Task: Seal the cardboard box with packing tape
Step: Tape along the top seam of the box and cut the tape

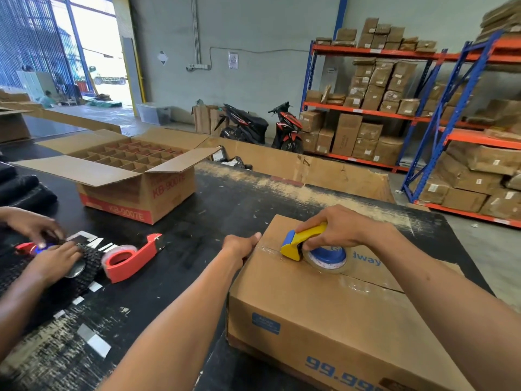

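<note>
A closed brown cardboard box (310, 314) with blue print stands on the black table at lower right. A strip of clear tape runs along its top seam. My right hand (338, 227) grips a yellow and blue tape dispenser (304, 245) pressed on the seam near the box's far left edge. The clear tape roll (327, 259) sits in the dispenser. My left hand (239, 245) holds the box's far left top edge, thumb on top.
A red tape dispenser (129, 256) lies on the black table (214, 210) to the left. Another person's hands (48, 249) work at the far left. An open box with dividers (121, 176) stands behind. Shelves of boxes (394, 108) and two motorbikes (262, 128) are beyond.
</note>
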### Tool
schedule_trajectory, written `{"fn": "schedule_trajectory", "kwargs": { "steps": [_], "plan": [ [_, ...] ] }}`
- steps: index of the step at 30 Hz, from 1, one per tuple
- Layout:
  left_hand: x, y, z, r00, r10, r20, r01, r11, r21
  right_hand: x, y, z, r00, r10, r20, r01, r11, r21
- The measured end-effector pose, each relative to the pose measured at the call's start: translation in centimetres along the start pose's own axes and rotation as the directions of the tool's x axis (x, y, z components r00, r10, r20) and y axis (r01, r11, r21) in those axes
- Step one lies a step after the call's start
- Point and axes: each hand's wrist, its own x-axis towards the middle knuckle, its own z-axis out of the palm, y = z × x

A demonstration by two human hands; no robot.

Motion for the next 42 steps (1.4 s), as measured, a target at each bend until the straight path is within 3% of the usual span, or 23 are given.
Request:
{"fn": "schedule_trajectory", "kwargs": {
  "steps": [4,6,8,11,14,18,23,38,42],
  "plan": [
    [-0.2,-1.0,-0.3,0.999,-0.026,0.047,0.018,0.984,0.176,0.2,-0.2,0.0,1.000,-0.001,0.009,0.002,1.000,-0.014],
    [-0.6,0.1,-0.5,0.989,0.145,-0.006,-0.134,0.931,0.340,0.4,-0.2,0.0,1.000,0.001,0.012,0.000,1.000,-0.025],
    [-1.4,1.7,0.1,0.950,0.312,-0.011,-0.285,0.880,0.380,0.5,-0.3,0.0,1.000,-0.002,0.020,0.003,0.999,-0.034],
    [-2.8,2.6,2.0,0.892,0.360,0.273,-0.440,0.830,0.342,0.5,-0.4,-0.1,0.999,-0.016,0.034,0.017,0.999,-0.030],
    [-2.4,1.5,3.4,0.855,0.358,0.375,-0.517,0.641,0.567,0.2,-0.3,-0.2,0.998,-0.027,0.056,0.029,0.999,-0.026],
    [-1.6,1.3,3.5,0.863,0.328,0.384,-0.505,0.525,0.685,-0.3,-0.1,-0.3,0.998,-0.034,0.060,0.037,0.999,-0.037],
    [-2.0,1.2,3.6,0.884,0.333,0.327,-0.456,0.469,0.756,-1.4,0.2,-0.7,0.997,-0.055,0.062,0.056,0.998,-0.024],
    [-2.4,1.0,3.7,0.879,0.345,0.327,-0.450,0.377,0.810,-10.8,9.7,-2.1,0.995,-0.042,0.086,0.056,0.982,-0.178],
    [-3.5,0.9,4.0,0.826,0.429,0.367,-0.464,0.145,0.874,-10.6,8.8,-1.6,0.997,-0.074,0.035,0.081,0.957,-0.279]
  ]
}}
